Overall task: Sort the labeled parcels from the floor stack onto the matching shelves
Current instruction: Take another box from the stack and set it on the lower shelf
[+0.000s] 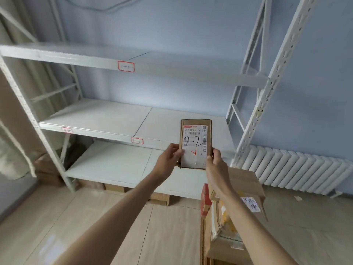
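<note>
A small flat cardboard parcel (195, 138) with a white shipping label marked "2-2" in black and a red tick is held up in front of the shelving. My left hand (169, 159) grips its lower left edge, thumb on the label. My right hand (216, 165) grips its lower right edge. Behind it stands a white metal shelf unit with a top shelf (76, 56), a middle shelf (99, 117) and a lower shelf (110, 163). Red-bordered tags (126, 66) (137, 140) sit on the shelf edges. The floor stack of parcels (229, 217) lies under my right forearm.
A white radiator (298, 169) runs along the right wall. Cardboard boxes (158, 198) lie under the lowest shelf and at the left (48, 169). A curtain (13, 131) hangs at the far left. The floor (95, 226) is tiled.
</note>
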